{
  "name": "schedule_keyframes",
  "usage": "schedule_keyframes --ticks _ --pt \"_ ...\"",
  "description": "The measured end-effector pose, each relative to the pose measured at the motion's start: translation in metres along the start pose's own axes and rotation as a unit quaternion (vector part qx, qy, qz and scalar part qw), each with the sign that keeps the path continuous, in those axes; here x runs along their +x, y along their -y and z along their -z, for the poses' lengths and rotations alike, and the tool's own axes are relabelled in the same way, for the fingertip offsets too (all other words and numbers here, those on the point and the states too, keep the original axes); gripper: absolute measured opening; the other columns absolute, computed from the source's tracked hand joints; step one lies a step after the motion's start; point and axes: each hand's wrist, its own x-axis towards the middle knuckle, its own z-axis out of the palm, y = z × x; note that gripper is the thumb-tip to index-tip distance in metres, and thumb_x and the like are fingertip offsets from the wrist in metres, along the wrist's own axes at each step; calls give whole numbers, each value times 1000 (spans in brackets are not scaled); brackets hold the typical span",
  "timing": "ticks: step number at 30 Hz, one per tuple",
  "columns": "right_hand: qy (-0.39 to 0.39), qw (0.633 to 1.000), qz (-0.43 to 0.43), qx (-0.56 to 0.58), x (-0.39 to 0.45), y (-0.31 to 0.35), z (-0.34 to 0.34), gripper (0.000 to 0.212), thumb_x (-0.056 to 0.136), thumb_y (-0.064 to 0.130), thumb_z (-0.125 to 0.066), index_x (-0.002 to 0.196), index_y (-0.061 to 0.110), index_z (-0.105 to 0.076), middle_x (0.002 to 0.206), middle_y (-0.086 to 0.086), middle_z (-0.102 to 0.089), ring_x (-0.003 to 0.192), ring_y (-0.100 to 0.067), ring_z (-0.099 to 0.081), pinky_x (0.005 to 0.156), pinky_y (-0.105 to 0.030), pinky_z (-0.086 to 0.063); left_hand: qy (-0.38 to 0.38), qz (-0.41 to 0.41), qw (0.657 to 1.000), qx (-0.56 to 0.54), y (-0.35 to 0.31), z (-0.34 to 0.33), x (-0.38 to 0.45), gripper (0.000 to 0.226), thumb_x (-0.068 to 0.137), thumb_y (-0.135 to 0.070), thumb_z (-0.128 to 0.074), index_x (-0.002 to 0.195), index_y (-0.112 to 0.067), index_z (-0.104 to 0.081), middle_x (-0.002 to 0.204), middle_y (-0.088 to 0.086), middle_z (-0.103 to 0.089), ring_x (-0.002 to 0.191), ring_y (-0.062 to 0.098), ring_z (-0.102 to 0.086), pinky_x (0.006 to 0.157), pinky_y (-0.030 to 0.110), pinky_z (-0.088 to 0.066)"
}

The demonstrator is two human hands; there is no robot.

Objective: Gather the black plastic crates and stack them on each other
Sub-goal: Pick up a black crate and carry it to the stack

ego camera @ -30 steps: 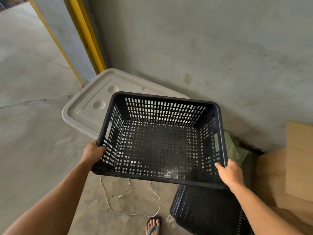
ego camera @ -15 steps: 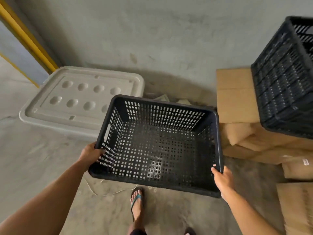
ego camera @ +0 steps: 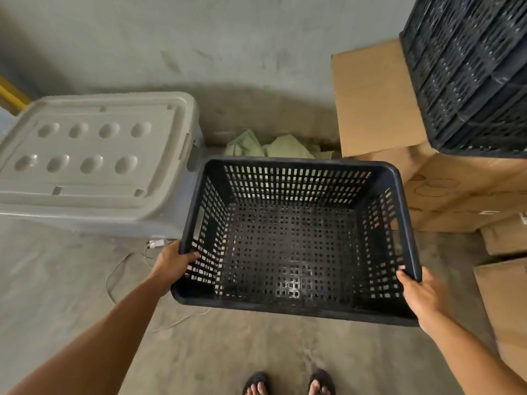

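The fingers of the left hand (ego camera: 174, 262) curl over the near left rim of the black crate (ego camera: 296, 240), thumb on the outside and fingertips hooked through the slotted side wall; the right hand (ego camera: 420, 292) is closed on the near right corner in the same way, thumb lying along the rim. Held between both hands, the crate hangs open side up above the concrete floor (ego camera: 71, 280), in front of the person's sandalled feet (ego camera: 288, 383) and tipped slightly towards the camera. It looks light for its bulk, being thin perforated plastic, and stiff enough to keep its shape when gripped only at the near corners, though I judge the rolled rim or the handle slot in each short side to be the surest hold; the smooth plastic could slip in a loose grip. To the upper right a stack of black crates (ego camera: 470, 75) rests on cardboard boxes (ego camera: 379, 104), cut off by the frame so its height and count cannot be told. A grey plastic lid (ego camera: 91, 155) lies to the left, with thin white cord (ego camera: 125, 266) on the floor beside it. Pale green material (ego camera: 273, 148) against the wall is half hidden behind the crate and hard to identify.
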Motion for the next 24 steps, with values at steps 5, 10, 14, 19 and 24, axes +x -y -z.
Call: schedule_keyframes --ticks 5,10,14,19,24 --pt "-12 999 35 -12 23 -17 -24 24 93 19 -57 106 -1 -59 69 -10 -54 61 -25 -50 54 -32 -34 -11 -4 1000 -17 31 -27 33 18 87 -7 -63 104 -12 -62 97 11 -72 91 31 -68 88 47 -55" --pt "-22 999 33 -9 46 -22 -42 11 91 21 -60 94 11 -56 66 -9 -54 73 -36 -58 70 -42 -47 -12 -17 999 -34 32 -41 59 16 89 -9 -61 102 -19 -59 90 7 -70 87 30 -68 82 50 -57" --pt "-33 998 43 -20 57 -23 -39 10 92 24 -58 95 15 -55 77 -13 -55 79 -32 -51 66 -36 -37 -1 -19 999 -31 22 -47 69 21 89 -12 -62 109 -19 -59 90 5 -71 89 29 -69 87 48 -55" --pt "-7 998 30 -52 68 -24 -37 23 90 27 -60 103 8 -57 94 -20 -64 90 -41 -61 78 -46 -51 12 -7 1000 -19 16 -53 72 27 89 -11 -61 115 -15 -57 95 9 -72 91 29 -70 90 50 -55" --pt "16 997 33 -72 66 -23 -33 14 93 24 -57 99 12 -52 94 -18 -57 85 -33 -53 70 -36 -39 2 9 1000 -6 13 -53 67 32 90 -9 -60 121 -12 -56 101 10 -70 97 30 -68 89 46 -55"
